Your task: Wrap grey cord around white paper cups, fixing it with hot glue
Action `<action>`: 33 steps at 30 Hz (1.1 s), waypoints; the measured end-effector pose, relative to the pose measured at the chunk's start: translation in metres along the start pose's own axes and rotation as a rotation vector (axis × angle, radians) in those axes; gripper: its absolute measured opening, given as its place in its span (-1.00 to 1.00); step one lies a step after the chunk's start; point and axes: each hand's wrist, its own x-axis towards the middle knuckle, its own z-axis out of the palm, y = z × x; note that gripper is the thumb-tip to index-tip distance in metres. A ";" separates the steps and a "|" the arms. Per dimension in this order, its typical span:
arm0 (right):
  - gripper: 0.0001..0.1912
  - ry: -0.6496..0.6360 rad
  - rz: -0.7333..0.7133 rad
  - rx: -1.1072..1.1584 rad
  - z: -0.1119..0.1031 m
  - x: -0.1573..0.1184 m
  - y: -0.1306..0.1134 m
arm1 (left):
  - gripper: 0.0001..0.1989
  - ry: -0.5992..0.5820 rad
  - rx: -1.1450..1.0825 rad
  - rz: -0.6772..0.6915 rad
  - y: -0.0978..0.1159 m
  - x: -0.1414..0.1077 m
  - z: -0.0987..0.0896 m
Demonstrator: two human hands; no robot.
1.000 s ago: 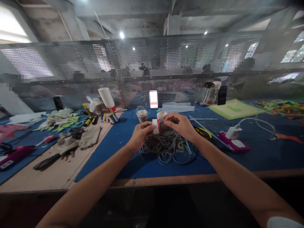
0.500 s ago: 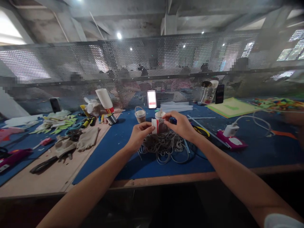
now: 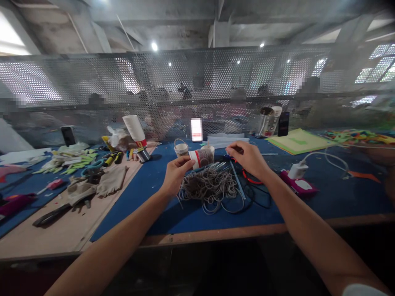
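A white and red paper cup [image 3: 199,156], partly wound with grey cord, is tilted on its side above a tangled heap of grey cord [image 3: 211,183]. Thumb and fingers of my left hand [image 3: 178,172] are closed on its white end. To the right, my right hand [image 3: 247,157] has its fingers pinched together, apart from the cup. What they hold, if anything, is too small to make out. Beside those fingertips lies a blue object with red parts [image 3: 228,158], half covered. Behind the cup stands a cord-covered basket with a loop handle [image 3: 181,149].
A lit phone [image 3: 196,129] leans at the back. Stacked paper cups [image 3: 135,130] stand left, near gloves [image 3: 111,181] and cut green strips [image 3: 72,158]. To the right are a purple power block [image 3: 298,183] with a white charger and yellow sheets [image 3: 300,142]. A perforated screen [image 3: 173,78] runs behind.
The cup has turned so more of its side shows, with its cord-wound part toward the right. My right hand has moved right, away from the cup. My left hand has shifted slightly left.
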 end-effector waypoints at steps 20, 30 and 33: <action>-0.50 -0.402 0.502 -0.551 0.000 0.010 0.085 | -0.71 0.015 0.032 0.018 -0.003 0.001 -0.002; -0.56 -0.279 0.556 -0.401 -0.004 0.011 0.092 | -0.69 0.025 0.018 0.000 -0.001 0.001 0.000; -0.56 -0.190 0.530 -0.294 -0.005 0.011 0.088 | -0.70 0.022 0.032 -0.001 -0.003 0.001 -0.002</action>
